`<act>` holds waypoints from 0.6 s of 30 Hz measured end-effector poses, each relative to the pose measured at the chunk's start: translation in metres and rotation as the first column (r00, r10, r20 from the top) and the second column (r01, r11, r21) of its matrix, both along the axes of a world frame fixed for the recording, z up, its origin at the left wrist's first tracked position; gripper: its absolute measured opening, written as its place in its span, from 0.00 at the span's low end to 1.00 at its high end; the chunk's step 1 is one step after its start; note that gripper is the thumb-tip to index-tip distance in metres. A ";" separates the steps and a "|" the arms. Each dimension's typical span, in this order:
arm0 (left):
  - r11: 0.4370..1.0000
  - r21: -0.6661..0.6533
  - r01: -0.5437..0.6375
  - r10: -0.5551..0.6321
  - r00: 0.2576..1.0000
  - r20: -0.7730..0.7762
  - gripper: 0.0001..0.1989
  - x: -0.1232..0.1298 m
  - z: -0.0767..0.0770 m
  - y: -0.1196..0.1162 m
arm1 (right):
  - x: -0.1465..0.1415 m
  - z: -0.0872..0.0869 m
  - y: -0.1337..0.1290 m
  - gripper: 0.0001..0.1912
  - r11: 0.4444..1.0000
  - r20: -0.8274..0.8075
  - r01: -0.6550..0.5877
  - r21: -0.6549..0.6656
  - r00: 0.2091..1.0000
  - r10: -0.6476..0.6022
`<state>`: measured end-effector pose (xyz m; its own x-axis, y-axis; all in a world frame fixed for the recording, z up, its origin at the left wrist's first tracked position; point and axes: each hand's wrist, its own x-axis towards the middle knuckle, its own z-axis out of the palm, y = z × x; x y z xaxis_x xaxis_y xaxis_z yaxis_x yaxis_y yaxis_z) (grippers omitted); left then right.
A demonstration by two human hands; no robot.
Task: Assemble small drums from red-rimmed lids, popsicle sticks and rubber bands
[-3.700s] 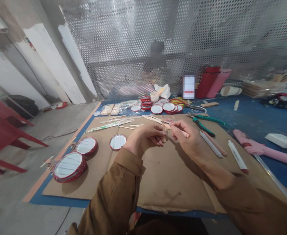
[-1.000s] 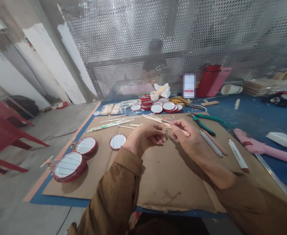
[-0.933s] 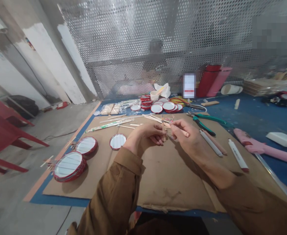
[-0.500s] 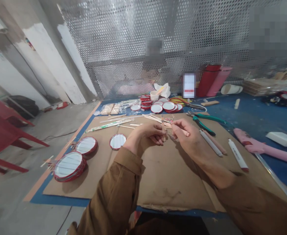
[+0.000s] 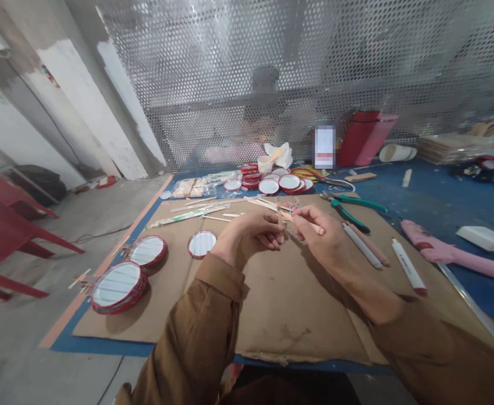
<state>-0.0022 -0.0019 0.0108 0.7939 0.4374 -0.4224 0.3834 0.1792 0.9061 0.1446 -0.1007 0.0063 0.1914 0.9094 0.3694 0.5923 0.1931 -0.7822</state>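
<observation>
My left hand (image 5: 264,228) pinches a short flat wooden stick (image 5: 279,209), held nearly upright over the cardboard. Close beside it on the right, my right hand (image 5: 317,228) is closed around a pale wooden stick (image 5: 320,230), whose end sticks out past the palm. The tips of both hands are a small gap apart. Left of my hands lies a round white disc with a red rim (image 5: 202,244). Further left stand two red-rimmed lids with wooden sticks at their sides, a smaller one (image 5: 148,251) and a larger one (image 5: 118,287).
Cardboard (image 5: 297,304) covers the blue table. Green-handled pliers (image 5: 350,216), markers (image 5: 409,267) and a pink glue gun (image 5: 441,247) lie at the right. Behind are stacked red-rimmed lids (image 5: 268,186), a paper cup (image 5: 265,164), a phone (image 5: 324,147) and loose wooden sticks (image 5: 215,218).
My hands keep almost the same pose, with only slight movement of the right fingers near the upright stick. The whole view has shifted very slightly.
</observation>
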 end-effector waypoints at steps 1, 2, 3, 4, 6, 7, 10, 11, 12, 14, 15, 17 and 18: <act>1.000 0.000 -0.004 0.004 1.000 -0.002 0.08 0.000 0.000 0.000 | 0.000 0.000 0.000 0.12 1.000 -0.007 -0.004 0.001 1.000 0.004; 1.000 -0.002 -0.004 0.004 1.000 -0.006 0.08 0.000 0.000 0.000 | 0.000 0.001 0.000 0.11 1.000 -0.013 -0.005 0.005 1.000 0.005; 1.000 -0.004 -0.002 0.002 1.000 -0.004 0.08 0.001 -0.001 0.001 | 0.000 0.001 0.000 0.11 1.000 -0.016 -0.002 0.007 1.000 0.003; 1.000 -0.008 0.005 -0.005 1.000 0.001 0.08 0.001 -0.001 0.002 | 0.000 0.002 0.000 0.10 1.000 -0.013 -0.003 0.006 1.000 0.003; 1.000 -0.016 0.026 -0.026 1.000 0.011 0.07 0.001 -0.002 0.003 | 0.000 0.003 0.000 0.09 1.000 -0.005 0.002 -0.004 1.000 -0.002; 0.999 -0.019 0.034 -0.033 0.999 0.015 0.08 0.000 -0.003 0.004 | 0.000 0.003 0.000 0.09 1.000 0.001 0.002 -0.010 1.000 -0.002; 0.999 -0.020 0.046 -0.046 0.999 0.023 0.08 0.000 -0.004 0.005 | -0.001 0.003 -0.001 0.09 1.000 -0.001 0.017 -0.003 1.000 -0.017; 0.999 -0.018 0.046 -0.046 0.999 0.025 0.08 0.000 -0.004 0.005 | -0.001 0.004 -0.001 0.10 1.000 -0.003 0.021 0.002 1.000 -0.021; 0.999 -0.015 0.047 -0.046 0.999 0.023 0.08 0.000 -0.004 0.005 | -0.001 0.004 -0.001 0.10 1.000 0.001 0.022 0.004 1.000 -0.022; 0.999 -0.005 0.040 -0.040 0.999 0.021 0.07 0.000 -0.004 0.004 | -0.001 0.005 -0.002 0.10 1.000 0.029 0.024 -0.005 0.999 -0.024; 0.999 -0.001 0.036 -0.036 0.999 0.021 0.07 0.000 -0.004 0.004 | -0.001 0.005 -0.003 0.10 1.000 0.047 0.023 -0.012 0.999 -0.022; 0.999 0.004 0.034 -0.034 0.999 0.022 0.06 0.000 -0.003 0.003 | -0.001 0.006 -0.004 0.11 1.000 0.065 0.021 -0.012 0.998 -0.020; 0.999 0.006 0.034 -0.034 0.999 0.022 0.06 0.000 -0.003 0.003 | -0.001 0.006 -0.004 0.11 1.000 0.064 0.018 -0.007 0.998 -0.017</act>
<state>-0.0026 0.0007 0.0082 0.8178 0.4118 -0.4020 0.3687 0.1613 0.9154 0.1432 -0.1044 0.0119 0.1838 0.9090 0.3741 0.6441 0.1761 -0.7444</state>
